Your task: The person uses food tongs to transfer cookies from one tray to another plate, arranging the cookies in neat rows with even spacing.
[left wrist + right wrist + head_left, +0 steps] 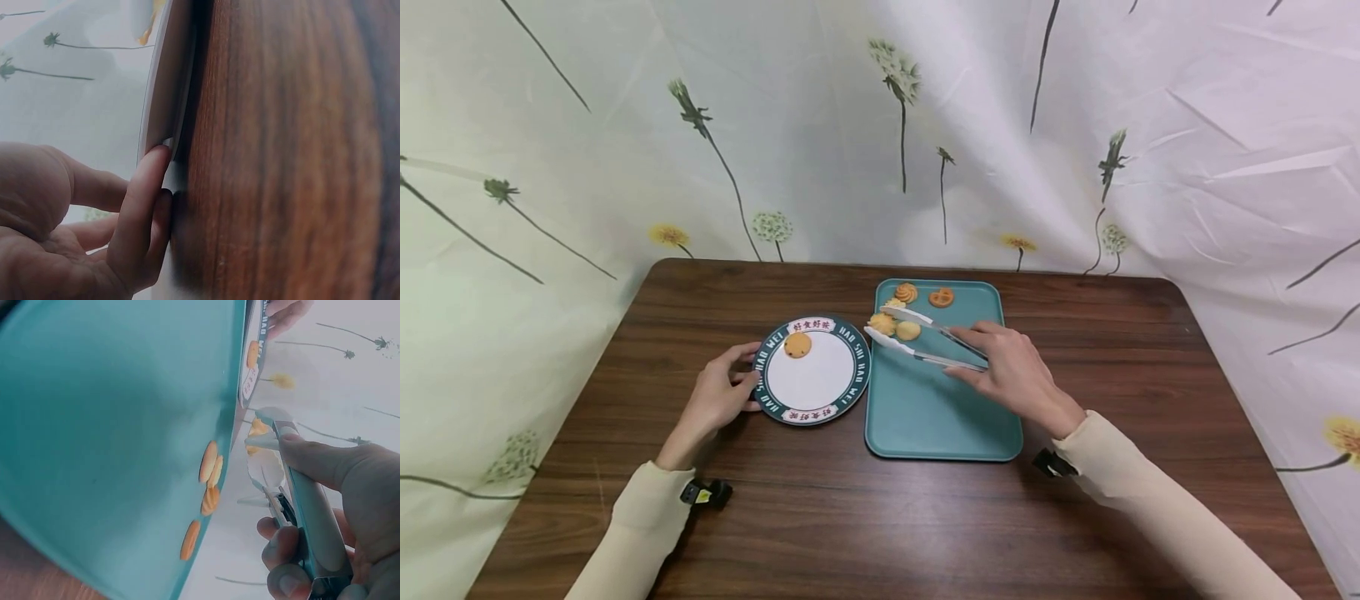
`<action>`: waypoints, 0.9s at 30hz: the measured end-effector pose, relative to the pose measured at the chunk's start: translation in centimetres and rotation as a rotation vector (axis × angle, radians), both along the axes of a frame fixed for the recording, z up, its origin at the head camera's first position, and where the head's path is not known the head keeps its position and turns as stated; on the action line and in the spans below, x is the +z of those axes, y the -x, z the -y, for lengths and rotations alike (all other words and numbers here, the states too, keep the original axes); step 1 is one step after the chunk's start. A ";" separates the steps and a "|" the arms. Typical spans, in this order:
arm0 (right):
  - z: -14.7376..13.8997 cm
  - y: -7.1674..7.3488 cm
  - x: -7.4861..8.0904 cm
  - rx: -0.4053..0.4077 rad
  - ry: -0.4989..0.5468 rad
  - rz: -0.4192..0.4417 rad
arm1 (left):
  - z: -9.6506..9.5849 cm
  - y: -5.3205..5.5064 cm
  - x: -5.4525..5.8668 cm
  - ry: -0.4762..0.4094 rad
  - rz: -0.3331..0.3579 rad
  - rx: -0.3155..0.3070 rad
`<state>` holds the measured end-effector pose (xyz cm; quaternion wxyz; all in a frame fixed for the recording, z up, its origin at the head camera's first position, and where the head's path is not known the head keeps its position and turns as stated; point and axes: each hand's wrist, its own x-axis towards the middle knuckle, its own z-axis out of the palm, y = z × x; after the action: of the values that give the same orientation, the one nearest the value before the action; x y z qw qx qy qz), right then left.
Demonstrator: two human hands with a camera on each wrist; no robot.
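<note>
My left hand (718, 392) grips the left edge of a round white plate (812, 379) with a dark green lettered rim; its fingertips show at the plate's edge in the left wrist view. A round cookie with dark chips (797, 345) lies on the plate. My right hand (1011, 371) holds metal tongs (309, 506) with white tips over a teal tray (940, 421). Between the tips is a yellowish cookie (257, 432), raised off the tray in the right wrist view. Near it on the tray lie a smooth round cookie (908, 331), a swirl cookie (907, 292) and a pretzel-shaped cookie (942, 297).
Plate and tray sit side by side on a dark wooden table (820, 517), the plate's right rim close to the tray's left edge. Another cookie (895, 304) lies partly behind the upper tong arm. A pale flowered cloth (827, 133) hangs behind the table.
</note>
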<state>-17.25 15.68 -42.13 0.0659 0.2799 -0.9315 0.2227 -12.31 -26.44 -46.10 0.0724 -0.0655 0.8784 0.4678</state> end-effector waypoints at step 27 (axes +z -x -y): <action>5.4 0.5 0.0 0.111 -0.036 0.014 | -0.3 0.0 0.3 0.010 0.026 0.021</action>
<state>-17.73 10.29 -42.14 0.0417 0.3305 -0.9190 0.2110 -12.32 -26.17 -45.83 0.0783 -0.0811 0.8790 0.4633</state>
